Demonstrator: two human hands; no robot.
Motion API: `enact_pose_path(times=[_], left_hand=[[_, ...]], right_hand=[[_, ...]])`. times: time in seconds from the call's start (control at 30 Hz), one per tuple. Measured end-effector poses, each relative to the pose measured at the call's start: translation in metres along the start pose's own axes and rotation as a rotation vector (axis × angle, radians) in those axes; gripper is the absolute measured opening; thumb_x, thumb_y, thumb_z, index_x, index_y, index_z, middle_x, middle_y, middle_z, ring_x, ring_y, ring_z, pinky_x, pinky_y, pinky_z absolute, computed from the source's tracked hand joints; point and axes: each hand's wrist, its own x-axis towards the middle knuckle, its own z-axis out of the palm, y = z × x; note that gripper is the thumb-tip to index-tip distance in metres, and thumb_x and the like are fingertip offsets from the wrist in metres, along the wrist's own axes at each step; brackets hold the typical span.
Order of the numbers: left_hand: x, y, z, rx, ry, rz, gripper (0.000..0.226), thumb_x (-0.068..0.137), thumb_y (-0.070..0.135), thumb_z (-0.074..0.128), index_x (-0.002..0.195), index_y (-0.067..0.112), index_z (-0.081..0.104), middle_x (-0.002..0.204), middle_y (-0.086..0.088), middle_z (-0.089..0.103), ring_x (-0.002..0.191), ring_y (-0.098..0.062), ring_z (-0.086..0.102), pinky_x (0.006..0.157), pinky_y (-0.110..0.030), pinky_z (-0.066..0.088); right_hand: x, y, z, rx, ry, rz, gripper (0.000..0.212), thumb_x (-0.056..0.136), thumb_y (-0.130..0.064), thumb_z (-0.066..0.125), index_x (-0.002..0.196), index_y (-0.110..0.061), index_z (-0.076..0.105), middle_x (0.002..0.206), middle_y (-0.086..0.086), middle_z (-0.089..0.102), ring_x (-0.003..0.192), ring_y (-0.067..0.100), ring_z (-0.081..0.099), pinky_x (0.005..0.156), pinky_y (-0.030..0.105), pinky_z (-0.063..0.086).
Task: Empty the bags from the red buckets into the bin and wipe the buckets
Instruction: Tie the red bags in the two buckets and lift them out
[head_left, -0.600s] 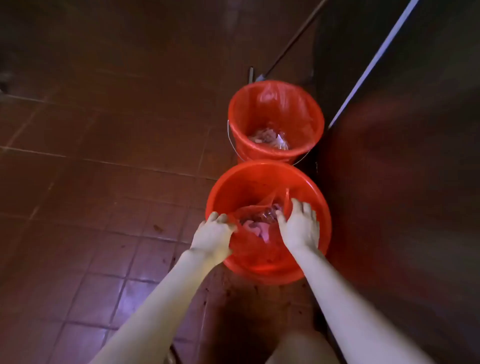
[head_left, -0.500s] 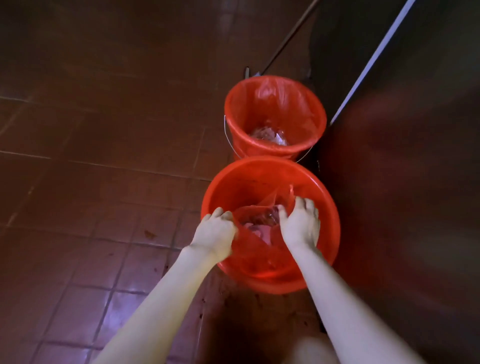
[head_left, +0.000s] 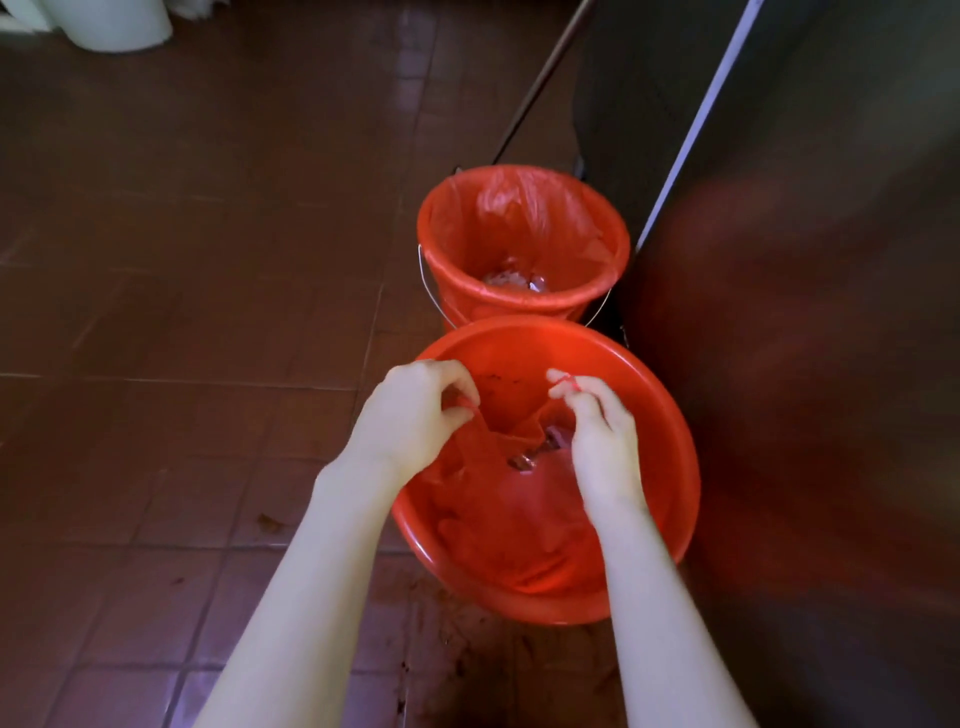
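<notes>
Pinching the red bag (head_left: 519, 499) with my left hand (head_left: 415, 415) and right hand (head_left: 597, 436), fingers pressed together, over the near red bucket (head_left: 670, 441).

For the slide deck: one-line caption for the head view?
Both hands, left hand and right hand, gather the red bag inside the near bucket; far bucket remains lined.

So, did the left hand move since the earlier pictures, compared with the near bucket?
Yes. The left hand has come up and toward the near bucket's far rim, pinching the red bag's edge instead of gripping it low inside.
</notes>
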Motion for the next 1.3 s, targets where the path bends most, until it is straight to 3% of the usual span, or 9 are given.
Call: enact_pose_path(times=[0.2,0.37,0.53,0.67,0.8,0.93,1.03,1.2,1.3], left_hand=[[-0.006,0.007,0.015,-0.381,0.274,-0.083,0.02,0.073,0.013,0.083,0.085,0.024,0.071,0.077,0.012,0.069,0.075,0.0,0.066,0.073,-0.01,0.049],[-0.011,0.012,0.023,-0.696,0.25,-0.276,0.014,0.08,0.009,0.077,0.085,0.02,0.073,0.079,0.0,0.071,0.08,-0.012,0.07,0.078,-0.034,0.059],[-0.009,0.016,0.029,-0.906,0.09,-0.4,0.015,0.088,-0.001,0.066,0.095,0.011,0.072,0.087,-0.011,0.071,0.085,-0.023,0.072,0.076,-0.033,0.061],[-0.007,0.02,0.041,-0.885,0.047,-0.404,0.014,0.086,-0.001,0.068,0.097,0.008,0.072,0.085,-0.012,0.069,0.08,-0.02,0.07,0.073,-0.028,0.06],[-0.004,0.016,0.049,-0.716,0.071,-0.341,0.013,0.085,0.006,0.072,0.094,0.014,0.076,0.087,-0.005,0.074,0.08,-0.017,0.07,0.082,-0.034,0.057],[-0.005,0.009,0.052,-0.655,0.069,-0.326,0.01,0.087,0.007,0.07,0.093,0.014,0.072,0.09,-0.005,0.072,0.087,-0.022,0.069,0.082,-0.036,0.055],[-0.008,0.006,0.054,-0.738,0.033,-0.309,0.009,0.087,0.003,0.069,0.093,0.008,0.066,0.093,-0.008,0.068,0.082,-0.02,0.067,0.076,-0.035,0.057],[-0.008,0.0,0.059,-0.745,0.023,-0.269,0.011,0.085,0.004,0.071,0.094,0.011,0.07,0.083,-0.009,0.07,0.076,-0.016,0.067,0.077,-0.03,0.056],[-0.008,0.0,0.062,-0.853,0.04,-0.329,0.012,0.083,0.004,0.073,0.093,0.009,0.072,0.078,-0.009,0.07,0.072,-0.016,0.068,0.067,-0.026,0.055]], right_hand=[[-0.01,-0.005,-0.005,-0.196,-0.219,-0.149,0.034,0.095,-0.003,0.042,0.091,-0.024,0.069,0.094,-0.011,0.072,0.089,0.005,0.066,0.087,0.022,0.05],[-0.018,-0.003,0.007,-0.249,-0.283,-0.152,0.026,0.095,-0.004,0.053,0.095,-0.023,0.071,0.086,-0.007,0.072,0.07,0.005,0.07,0.076,0.022,0.056],[-0.008,0.001,0.009,-0.232,-0.157,-0.024,0.016,0.083,-0.003,0.07,0.077,-0.017,0.074,0.067,-0.005,0.073,0.06,0.003,0.07,0.067,0.014,0.054],[-0.006,0.004,0.007,-0.253,-0.051,-0.006,0.022,0.076,-0.005,0.075,0.064,-0.023,0.07,0.053,-0.016,0.066,0.052,-0.009,0.062,0.053,0.0,0.04],[-0.004,0.011,0.011,-0.296,-0.111,0.045,0.007,0.084,-0.01,0.067,0.082,-0.016,0.069,0.057,-0.005,0.069,0.051,-0.003,0.063,0.048,0.004,0.04],[-0.005,0.013,0.015,-0.417,-0.263,-0.035,0.01,0.092,-0.007,0.054,0.092,-0.016,0.06,0.076,-0.006,0.069,0.06,-0.006,0.061,0.06,0.008,0.04],[-0.002,0.014,0.015,-0.434,-0.241,-0.058,0.013,0.091,-0.009,0.058,0.095,-0.02,0.064,0.088,-0.004,0.071,0.08,0.009,0.064,0.072,0.018,0.044],[0.001,0.02,0.014,-0.416,-0.189,-0.048,0.034,0.089,-0.01,0.063,0.072,-0.036,0.05,0.067,-0.017,0.058,0.058,-0.005,0.055,0.052,0.005,0.039],[0.002,0.025,0.013,-0.399,-0.216,-0.019,0.023,0.089,-0.01,0.062,0.08,-0.031,0.059,0.072,-0.012,0.063,0.064,0.002,0.06,0.061,0.01,0.045]])
